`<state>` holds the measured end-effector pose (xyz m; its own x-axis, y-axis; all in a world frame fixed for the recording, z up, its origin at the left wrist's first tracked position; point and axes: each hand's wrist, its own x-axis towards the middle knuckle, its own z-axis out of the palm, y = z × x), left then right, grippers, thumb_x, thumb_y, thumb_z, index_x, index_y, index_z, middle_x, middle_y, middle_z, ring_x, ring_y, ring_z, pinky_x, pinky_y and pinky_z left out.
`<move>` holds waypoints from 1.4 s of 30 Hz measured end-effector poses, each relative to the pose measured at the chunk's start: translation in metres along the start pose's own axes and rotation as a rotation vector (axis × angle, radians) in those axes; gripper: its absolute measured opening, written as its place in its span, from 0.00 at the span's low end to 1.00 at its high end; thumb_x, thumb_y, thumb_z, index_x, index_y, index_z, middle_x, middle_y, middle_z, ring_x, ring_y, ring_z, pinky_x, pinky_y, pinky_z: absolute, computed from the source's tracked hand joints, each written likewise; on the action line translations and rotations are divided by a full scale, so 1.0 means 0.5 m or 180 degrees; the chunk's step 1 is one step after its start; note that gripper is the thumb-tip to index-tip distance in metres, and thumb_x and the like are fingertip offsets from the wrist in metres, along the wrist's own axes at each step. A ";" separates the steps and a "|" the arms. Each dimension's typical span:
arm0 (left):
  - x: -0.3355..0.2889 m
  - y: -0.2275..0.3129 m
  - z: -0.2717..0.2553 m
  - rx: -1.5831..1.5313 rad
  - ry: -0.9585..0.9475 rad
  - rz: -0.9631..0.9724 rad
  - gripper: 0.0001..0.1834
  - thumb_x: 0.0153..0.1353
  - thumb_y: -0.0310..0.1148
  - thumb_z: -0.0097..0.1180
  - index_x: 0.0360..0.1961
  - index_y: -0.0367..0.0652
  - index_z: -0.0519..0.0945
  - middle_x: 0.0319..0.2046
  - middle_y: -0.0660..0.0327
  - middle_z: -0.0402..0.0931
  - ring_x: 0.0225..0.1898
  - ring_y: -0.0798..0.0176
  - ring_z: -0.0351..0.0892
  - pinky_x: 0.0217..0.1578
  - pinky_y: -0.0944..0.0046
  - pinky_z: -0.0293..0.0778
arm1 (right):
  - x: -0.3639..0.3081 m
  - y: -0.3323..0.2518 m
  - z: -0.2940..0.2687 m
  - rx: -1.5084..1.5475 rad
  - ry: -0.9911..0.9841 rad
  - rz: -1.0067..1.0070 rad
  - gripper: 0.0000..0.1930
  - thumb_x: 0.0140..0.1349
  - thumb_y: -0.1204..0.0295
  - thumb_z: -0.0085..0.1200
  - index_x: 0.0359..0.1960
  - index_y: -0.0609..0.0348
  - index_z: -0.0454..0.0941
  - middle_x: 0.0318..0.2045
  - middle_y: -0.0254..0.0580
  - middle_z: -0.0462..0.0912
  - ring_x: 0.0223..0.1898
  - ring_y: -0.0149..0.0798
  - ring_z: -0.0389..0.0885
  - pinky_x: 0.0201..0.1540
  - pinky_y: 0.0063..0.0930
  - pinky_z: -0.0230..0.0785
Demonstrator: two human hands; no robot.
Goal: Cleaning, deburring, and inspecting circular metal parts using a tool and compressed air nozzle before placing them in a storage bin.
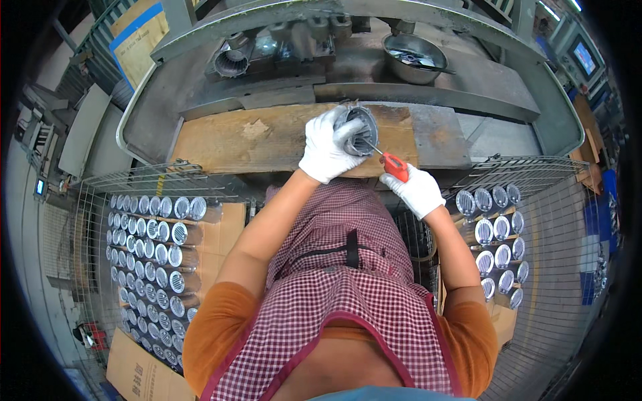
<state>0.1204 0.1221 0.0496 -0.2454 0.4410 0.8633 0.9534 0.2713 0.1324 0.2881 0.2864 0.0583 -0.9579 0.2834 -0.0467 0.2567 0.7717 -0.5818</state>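
Over the wooden board [234,142] I hold a grey cylindrical metal part [363,139] with fins inside its open end. My left hand [328,146], in a white glove, is closed around the side of the part, and its open end is turned toward the right. A red-handled tool with a thin metal shaft [395,166] is gripped in my gloved right hand [417,191]. The shaft's tip reaches to the open end of the part. Whether it touches the fins I cannot tell.
Left and right stand wire cages [93,194] with rows of finned metal cylinders [160,230] and cardboard [224,234]. Behind the board, a metal bowl [414,59] holds small pieces. Another finned cylinder [232,62] lies at the back left, under a metal frame [267,27].
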 end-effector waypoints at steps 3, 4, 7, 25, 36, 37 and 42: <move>-0.005 0.000 -0.005 -0.0039 0.0034 0.0011 0.38 0.27 0.42 0.76 0.45 0.51 0.73 0.48 0.50 0.73 0.44 0.45 0.76 0.43 0.51 0.72 | -0.012 -0.032 -0.013 0.0142 -0.0150 0.0099 0.26 0.57 0.44 0.52 0.45 0.52 0.78 0.38 0.51 0.82 0.40 0.55 0.79 0.43 0.41 0.71; -0.011 -0.004 -0.003 -0.0021 0.0039 0.0009 0.38 0.27 0.42 0.76 0.45 0.51 0.73 0.48 0.50 0.73 0.44 0.45 0.76 0.43 0.51 0.72 | -0.013 -0.034 -0.009 0.0142 -0.0155 0.0081 0.26 0.57 0.44 0.52 0.45 0.52 0.78 0.38 0.51 0.82 0.40 0.55 0.79 0.43 0.41 0.71; -0.024 -0.013 0.002 -0.0124 0.0150 -0.0145 0.37 0.28 0.45 0.74 0.46 0.56 0.77 0.50 0.51 0.71 0.47 0.45 0.73 0.46 0.50 0.69 | -0.003 -0.040 0.002 0.0518 -0.0262 -0.0125 0.26 0.57 0.44 0.53 0.47 0.51 0.78 0.40 0.50 0.82 0.42 0.54 0.79 0.44 0.39 0.71; -0.112 -0.109 -0.135 -0.0435 -0.0511 -0.2379 0.49 0.47 0.48 0.66 0.65 0.35 0.58 0.54 0.43 0.72 0.55 0.45 0.74 0.56 0.53 0.69 | 0.042 0.341 -0.337 0.0794 0.3486 0.0441 0.27 0.60 0.55 0.58 0.55 0.60 0.74 0.42 0.42 0.83 0.36 0.32 0.77 0.44 0.27 0.68; -0.108 -0.242 -0.170 0.1672 0.0513 -0.2585 0.34 0.55 0.54 0.57 0.61 0.52 0.68 0.57 0.48 0.67 0.55 0.44 0.69 0.54 0.44 0.62 | 0.016 0.414 -0.232 -0.2716 0.4763 0.1207 0.34 0.54 0.43 0.59 0.50 0.61 0.76 0.47 0.53 0.79 0.48 0.54 0.78 0.50 0.44 0.72; -0.110 -0.255 -0.170 0.1920 0.0522 -0.2560 0.33 0.56 0.54 0.56 0.60 0.52 0.68 0.58 0.49 0.67 0.56 0.46 0.69 0.55 0.45 0.61 | 0.021 0.383 -0.233 -0.3026 0.5071 0.0938 0.33 0.54 0.43 0.59 0.49 0.61 0.77 0.46 0.52 0.80 0.47 0.55 0.79 0.50 0.45 0.72; -0.152 -0.293 -0.160 0.1781 -0.1625 -0.3202 0.28 0.59 0.53 0.48 0.53 0.45 0.76 0.50 0.51 0.73 0.52 0.48 0.71 0.52 0.47 0.62 | 0.068 0.324 -0.238 -0.0350 0.2218 0.0819 0.27 0.64 0.47 0.49 0.46 0.62 0.80 0.41 0.43 0.85 0.40 0.45 0.82 0.45 0.32 0.73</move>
<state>0.0133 -0.0198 0.0037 -0.9774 0.0750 0.1976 0.1312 0.9483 0.2890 0.3126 0.4891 0.0591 -0.5718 0.7292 0.3760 0.5079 0.6745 -0.5358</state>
